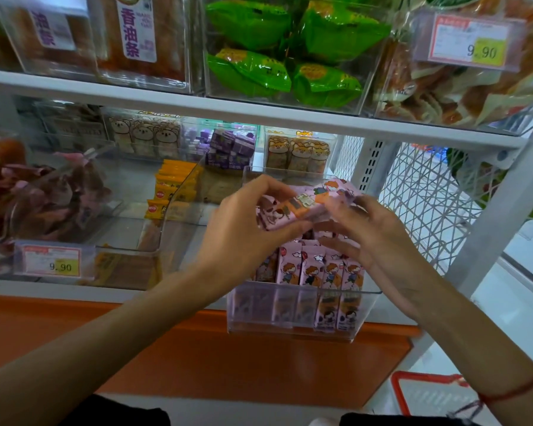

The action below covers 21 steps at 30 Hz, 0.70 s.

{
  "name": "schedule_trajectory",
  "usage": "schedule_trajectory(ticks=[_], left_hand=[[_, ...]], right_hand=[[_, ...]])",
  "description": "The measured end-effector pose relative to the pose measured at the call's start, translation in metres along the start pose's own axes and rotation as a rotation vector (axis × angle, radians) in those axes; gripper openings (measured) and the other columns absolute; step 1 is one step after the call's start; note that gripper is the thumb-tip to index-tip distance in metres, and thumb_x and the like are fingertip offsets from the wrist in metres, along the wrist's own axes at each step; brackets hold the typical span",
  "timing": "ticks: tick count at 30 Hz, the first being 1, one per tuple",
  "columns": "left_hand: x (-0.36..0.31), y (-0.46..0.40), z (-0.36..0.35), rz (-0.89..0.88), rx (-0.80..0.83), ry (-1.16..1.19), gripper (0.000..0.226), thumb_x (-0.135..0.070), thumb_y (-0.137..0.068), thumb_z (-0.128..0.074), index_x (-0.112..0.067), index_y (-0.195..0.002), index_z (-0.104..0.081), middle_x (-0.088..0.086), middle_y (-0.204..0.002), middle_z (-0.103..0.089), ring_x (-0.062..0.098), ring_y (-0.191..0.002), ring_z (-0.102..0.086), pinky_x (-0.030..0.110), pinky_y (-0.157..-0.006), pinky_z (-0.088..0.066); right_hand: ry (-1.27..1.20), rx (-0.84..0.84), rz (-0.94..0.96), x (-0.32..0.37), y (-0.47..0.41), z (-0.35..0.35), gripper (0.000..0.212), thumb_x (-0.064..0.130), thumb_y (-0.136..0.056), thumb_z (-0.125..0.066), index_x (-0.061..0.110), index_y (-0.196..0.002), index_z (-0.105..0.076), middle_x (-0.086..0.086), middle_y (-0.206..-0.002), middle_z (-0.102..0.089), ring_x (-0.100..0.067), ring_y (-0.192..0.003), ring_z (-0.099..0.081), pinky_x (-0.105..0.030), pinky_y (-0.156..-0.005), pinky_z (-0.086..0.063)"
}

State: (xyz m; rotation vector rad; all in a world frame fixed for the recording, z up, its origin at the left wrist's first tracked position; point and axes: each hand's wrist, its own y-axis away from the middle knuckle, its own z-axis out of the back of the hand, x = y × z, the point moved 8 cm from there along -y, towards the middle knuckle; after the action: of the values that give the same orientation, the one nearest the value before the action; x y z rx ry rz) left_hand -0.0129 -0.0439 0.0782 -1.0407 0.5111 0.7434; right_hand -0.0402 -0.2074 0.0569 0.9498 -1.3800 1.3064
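Observation:
A bundle of pink snack packets (302,204) with cartoon prints hangs above a clear plastic bin (293,327) on the lower shelf. My left hand (246,232) grips the bundle from the left, thumb under and fingers over it. My right hand (373,238) holds its right end with curled fingers. More pink packets (317,269) stand upright in a row inside the bin, just below both hands. The bin's front sticks out past the shelf edge.
Neighbouring clear bins hold yellow packets (170,186), purple boxes (231,149) and reddish snacks (34,192). The shelf above carries green packets (286,50) and price tags (471,41). A white wire side panel (428,195) closes the right. A red basket (428,395) sits on the floor.

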Motion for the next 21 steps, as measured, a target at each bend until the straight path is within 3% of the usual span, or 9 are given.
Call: schedule_trajectory(ticks=[3,5,8,10,12,17,21], left_hand=[[-0.010,0.005,-0.008,-0.073,-0.018,-0.086,0.038,-0.043,-0.073,-0.076,-0.032,-0.102,-0.054,-0.020,-0.095,-0.059,-0.003,-0.087,-0.058,0.015,-0.068,-0.051],[-0.012,0.003,-0.016,-0.059,0.050,-0.064,0.046,-0.053,-0.073,-0.071,-0.028,-0.107,-0.054,-0.018,-0.104,-0.059,-0.001,-0.092,-0.058,0.021,-0.075,-0.052],[-0.007,-0.002,-0.028,0.038,0.206,0.070,0.056,-0.052,-0.079,-0.061,-0.027,-0.128,-0.048,-0.013,-0.125,-0.055,0.000,-0.106,-0.056,0.023,-0.084,-0.054],[-0.007,-0.005,-0.033,0.045,0.285,0.107,0.053,-0.034,-0.087,-0.061,-0.025,-0.136,-0.044,-0.010,-0.126,-0.057,0.002,-0.107,-0.058,0.027,-0.090,-0.053],[-0.009,-0.006,-0.035,0.035,0.325,0.130,0.048,-0.022,-0.090,-0.061,-0.024,-0.136,-0.047,-0.009,-0.119,-0.061,0.002,-0.102,-0.061,0.024,-0.086,-0.054],[0.006,-0.018,-0.024,0.246,0.122,0.459,0.037,-0.017,-0.084,-0.067,-0.019,-0.119,-0.052,-0.012,-0.109,-0.064,-0.010,-0.088,-0.063,0.004,-0.065,-0.047],[0.006,-0.024,-0.032,0.317,0.133,0.532,0.036,-0.021,-0.083,-0.069,-0.017,-0.117,-0.059,-0.007,-0.106,-0.071,-0.002,-0.094,-0.066,0.008,-0.072,-0.051]], right_hand=[[0.019,-0.107,-0.006,-0.001,-0.001,0.005,0.065,0.045,-0.065,-0.074,0.016,-0.120,-0.057,0.001,-0.098,-0.073,-0.016,-0.091,-0.070,-0.042,-0.091,-0.052],[0.047,-0.126,0.010,0.001,-0.003,0.009,0.058,0.041,-0.068,-0.071,0.018,-0.119,-0.057,0.002,-0.100,-0.072,-0.014,-0.094,-0.069,-0.046,-0.093,-0.050],[0.024,-0.149,0.059,0.009,-0.004,0.017,0.062,0.043,-0.059,-0.074,0.033,-0.116,-0.052,0.005,-0.109,-0.069,-0.011,-0.099,-0.067,-0.036,-0.086,-0.053],[0.080,-0.114,0.132,0.017,-0.002,0.014,0.058,0.044,-0.062,-0.074,0.032,-0.114,-0.053,0.007,-0.104,-0.071,-0.008,-0.096,-0.068,-0.026,-0.081,-0.054],[0.152,-0.085,0.205,0.024,0.002,0.010,0.049,0.043,-0.069,-0.071,0.032,-0.114,-0.053,0.016,-0.101,-0.070,-0.001,-0.094,-0.066,-0.014,-0.075,-0.052],[0.329,-0.006,0.138,0.009,0.003,0.000,0.072,0.053,-0.068,-0.063,0.033,-0.132,-0.037,0.025,-0.112,-0.053,0.018,-0.091,-0.056,-0.003,-0.070,-0.047],[0.337,-0.046,0.183,0.004,0.003,-0.003,0.039,0.032,-0.083,-0.066,0.031,-0.117,-0.047,0.019,-0.103,-0.061,0.008,-0.088,-0.062,-0.010,-0.075,-0.050]])
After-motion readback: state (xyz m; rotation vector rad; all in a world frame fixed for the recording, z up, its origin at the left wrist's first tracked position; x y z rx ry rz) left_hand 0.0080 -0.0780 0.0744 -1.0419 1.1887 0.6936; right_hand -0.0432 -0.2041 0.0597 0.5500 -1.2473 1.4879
